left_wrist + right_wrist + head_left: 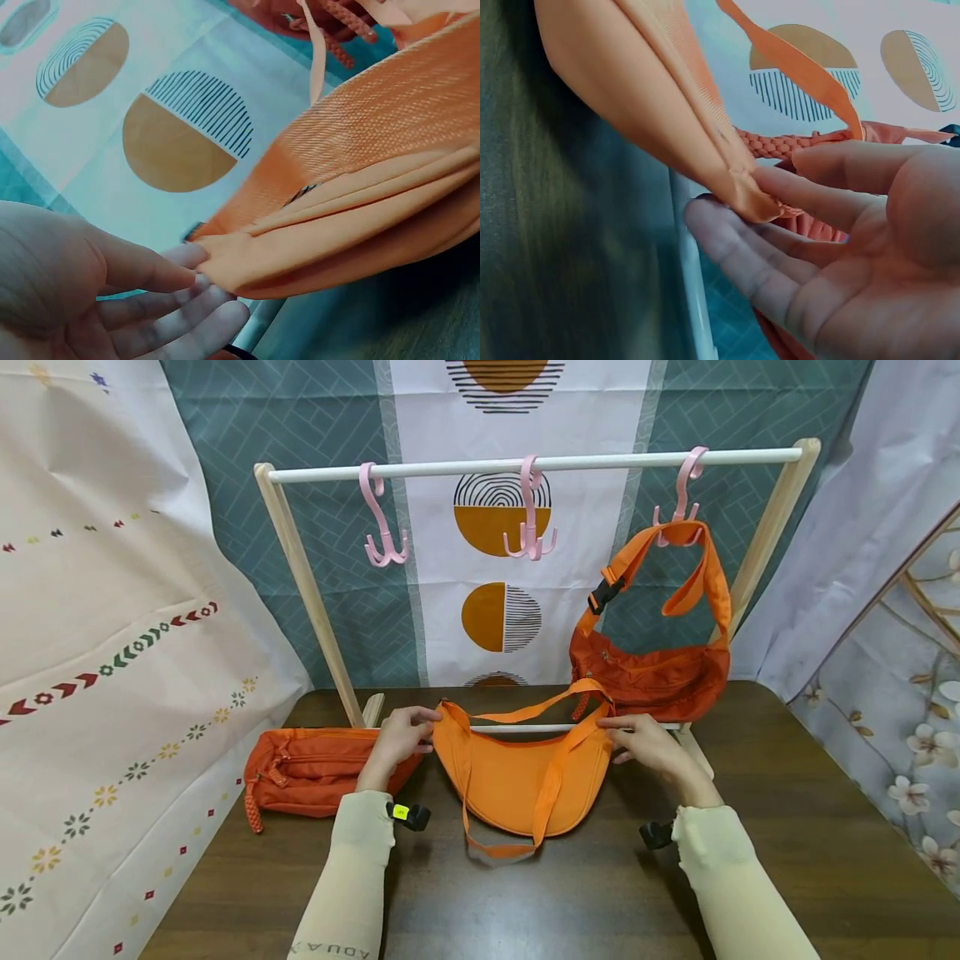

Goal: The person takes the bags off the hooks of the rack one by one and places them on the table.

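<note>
Head view, light orange bag: the light orange bag [517, 777] is at the centre, a curved pouch spread broad side to the viewer above the dark wooden table [480, 910]; whether its lower edge touches the wood I cannot tell. Its strap [551, 785] loops over the front and dips to 6 o'clock.
Head view, left hand: the left hand [400, 735] pinches the bag's 10 o'clock corner.
Head view, right hand: the right hand [651, 745] pinches the 2 o'clock corner.
Head view, other bags: from the light orange bag, a red-orange bag [315, 768] lies on the table at 9 o'clock, partly behind the left hand; a hanging bag [645, 681] with a black buckle is at 2 o'clock.
Head view, rack: a white rail [465, 467] crosses between wooden posts, carrying three pink hooks [529, 518] at 11, 12 and 1 o'clock; the last bears the hanging bag's strap.
Left wrist view, grip: the hand reaches in from 8 o'clock, thumb and fingers meeting on the bag's tip; its woven strap and folded fabric run toward 3 o'clock.
Right wrist view, grip: the hand is at 4 o'clock, fingers grasping the tip; the bag comes from 11 o'clock, and a braided cord [780, 144] shows at 2 o'clock.
</note>
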Demonstrator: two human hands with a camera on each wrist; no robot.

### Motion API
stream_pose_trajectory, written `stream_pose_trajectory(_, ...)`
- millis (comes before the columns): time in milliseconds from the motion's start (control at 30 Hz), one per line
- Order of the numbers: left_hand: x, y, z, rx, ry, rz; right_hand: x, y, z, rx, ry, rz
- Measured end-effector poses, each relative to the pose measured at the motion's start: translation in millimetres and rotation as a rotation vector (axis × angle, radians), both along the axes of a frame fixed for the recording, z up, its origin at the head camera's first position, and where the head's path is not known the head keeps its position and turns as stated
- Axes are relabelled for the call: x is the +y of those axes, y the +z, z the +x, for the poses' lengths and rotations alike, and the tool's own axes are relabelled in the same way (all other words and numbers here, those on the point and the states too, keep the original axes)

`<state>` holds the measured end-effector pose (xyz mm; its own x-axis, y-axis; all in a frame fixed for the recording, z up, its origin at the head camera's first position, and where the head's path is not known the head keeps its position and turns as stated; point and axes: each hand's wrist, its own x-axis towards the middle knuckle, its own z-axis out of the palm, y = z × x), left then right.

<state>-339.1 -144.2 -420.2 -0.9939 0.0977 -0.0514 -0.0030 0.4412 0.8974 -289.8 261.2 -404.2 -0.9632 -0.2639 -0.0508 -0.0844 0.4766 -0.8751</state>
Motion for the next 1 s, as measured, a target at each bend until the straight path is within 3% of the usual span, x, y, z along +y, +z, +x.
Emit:
stream_pose_trajectory(200, 2.3, 1.3, 2.1, -0.05, -0.034, -0.067, 0, -1.7, 0.0, -0.019, 0.068, 0.064)
stream_pose_trajectory(467, 3.4, -0.5, 3.5, -0.059, -0.085, -0.155, 1, -5.1, -4.0, -0.061, 0.051, 0.175)
stream_pose_trajectory(833, 5.3, 0.5, 4.3, -0.106, -0.098, -0.148, 0, -14.0, -4.9, -0.061, 0.044, 0.234)
stream_pose_trajectory(1000, 4.4, 0.7, 4.8, -0.098, -0.092, -0.149, 1, -8.9, -3.8, -0.034, 0.06, 0.249)
